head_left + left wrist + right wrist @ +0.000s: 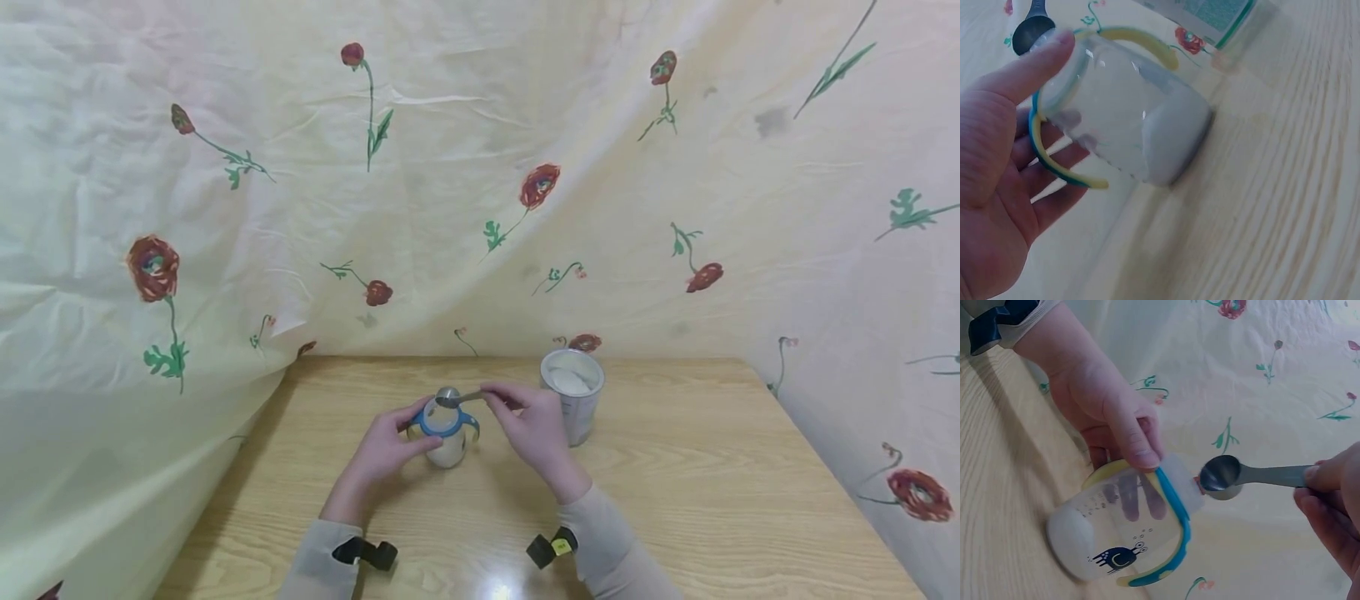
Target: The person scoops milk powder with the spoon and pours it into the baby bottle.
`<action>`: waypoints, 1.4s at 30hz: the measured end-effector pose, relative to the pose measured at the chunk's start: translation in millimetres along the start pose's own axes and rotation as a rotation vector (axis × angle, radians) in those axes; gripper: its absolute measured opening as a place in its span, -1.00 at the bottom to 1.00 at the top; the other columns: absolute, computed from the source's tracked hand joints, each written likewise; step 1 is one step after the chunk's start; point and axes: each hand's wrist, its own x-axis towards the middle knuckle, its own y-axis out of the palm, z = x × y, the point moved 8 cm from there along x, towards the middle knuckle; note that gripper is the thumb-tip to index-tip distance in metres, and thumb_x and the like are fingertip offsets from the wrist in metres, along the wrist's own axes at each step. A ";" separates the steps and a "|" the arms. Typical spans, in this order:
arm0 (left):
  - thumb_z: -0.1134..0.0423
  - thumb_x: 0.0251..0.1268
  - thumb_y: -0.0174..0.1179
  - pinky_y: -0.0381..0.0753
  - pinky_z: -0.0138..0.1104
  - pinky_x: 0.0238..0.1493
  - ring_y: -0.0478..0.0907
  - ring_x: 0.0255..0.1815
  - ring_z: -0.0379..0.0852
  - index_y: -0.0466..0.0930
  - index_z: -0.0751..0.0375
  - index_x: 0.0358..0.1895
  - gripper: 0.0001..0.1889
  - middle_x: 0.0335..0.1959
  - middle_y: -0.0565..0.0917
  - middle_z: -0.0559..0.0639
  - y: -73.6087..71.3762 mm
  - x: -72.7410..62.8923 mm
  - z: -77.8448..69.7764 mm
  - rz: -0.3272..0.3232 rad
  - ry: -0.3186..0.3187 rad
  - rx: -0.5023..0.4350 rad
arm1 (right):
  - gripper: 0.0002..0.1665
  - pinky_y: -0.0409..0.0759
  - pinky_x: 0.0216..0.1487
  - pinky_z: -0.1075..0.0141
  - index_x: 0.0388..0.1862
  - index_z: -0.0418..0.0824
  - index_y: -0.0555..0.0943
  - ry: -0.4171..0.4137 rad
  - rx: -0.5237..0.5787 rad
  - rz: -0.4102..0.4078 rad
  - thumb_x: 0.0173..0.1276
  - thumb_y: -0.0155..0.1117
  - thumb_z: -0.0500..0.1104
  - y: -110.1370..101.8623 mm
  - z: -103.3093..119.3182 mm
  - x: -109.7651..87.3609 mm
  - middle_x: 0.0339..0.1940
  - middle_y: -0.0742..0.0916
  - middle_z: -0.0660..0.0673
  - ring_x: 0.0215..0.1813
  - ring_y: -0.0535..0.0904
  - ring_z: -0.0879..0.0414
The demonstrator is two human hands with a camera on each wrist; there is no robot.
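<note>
A clear baby bottle [447,454] with a blue collar and two curved yellow-and-blue handles stands upright on the table. White contents fill its lower part, as the left wrist view shows. My left hand [386,446] grips it near the collar, thumb on the near side and fingers behind. Between thumb and fingers, my right hand [536,425] pinches the handle of a measuring spoon [1272,475]. The spoon's round bowl [1220,473] is tipped over the bottle's mouth; no powder shows in it. Behind the right hand stands an open can [576,415] with white powder inside.
The wooden table [697,467] has its back edge against a flowered cloth [450,208], which also hangs along the left and right sides. The can is near that back edge, to the right of the bottle.
</note>
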 end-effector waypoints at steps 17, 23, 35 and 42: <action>0.03 0.24 0.61 0.19 0.05 0.65 0.17 0.69 0.10 0.25 0.11 0.69 0.01 0.69 0.23 0.12 -2.8 4.8 -36.2 -0.036 0.116 0.146 | -0.78 0.74 -0.22 0.53 -0.21 -0.46 0.80 0.002 0.096 -0.306 0.22 0.46 -0.64 -64.4 4.0 12.6 -0.31 0.85 -0.32 -0.33 0.79 0.15; 0.09 0.22 0.62 0.06 0.17 0.66 -0.06 0.76 0.13 0.18 0.22 0.70 0.05 0.74 0.11 0.05 -2.0 4.4 -62.2 -0.111 0.212 0.156 | -0.77 0.70 -0.21 0.59 -0.20 -0.57 0.75 -0.009 0.057 -0.370 0.19 0.39 -0.71 -95.3 20.9 11.7 -0.28 0.81 -0.46 -0.32 0.74 0.29; 0.16 0.23 0.61 -0.04 0.21 0.67 -0.15 0.78 0.07 0.17 0.16 0.71 0.04 0.73 0.16 -0.07 37.4 6.7 -116.3 -0.190 0.396 0.114 | -0.85 0.65 -0.22 0.65 -0.23 -0.62 0.75 0.004 -0.099 -0.519 0.23 0.39 -0.69 -159.0 2.2 -3.9 -0.32 0.80 -0.49 -0.34 0.69 0.48; 0.01 0.34 0.52 0.11 0.01 0.68 0.09 0.72 0.00 0.25 0.20 0.68 -0.06 0.69 0.23 0.02 87.5 33.8 -118.7 -0.114 0.320 -0.030 | -0.79 0.62 -0.18 0.68 -0.21 -0.46 0.83 -0.013 -0.202 -0.440 0.21 0.48 -0.63 -172.0 -40.0 -13.1 -0.30 0.85 -0.33 -0.29 0.68 0.50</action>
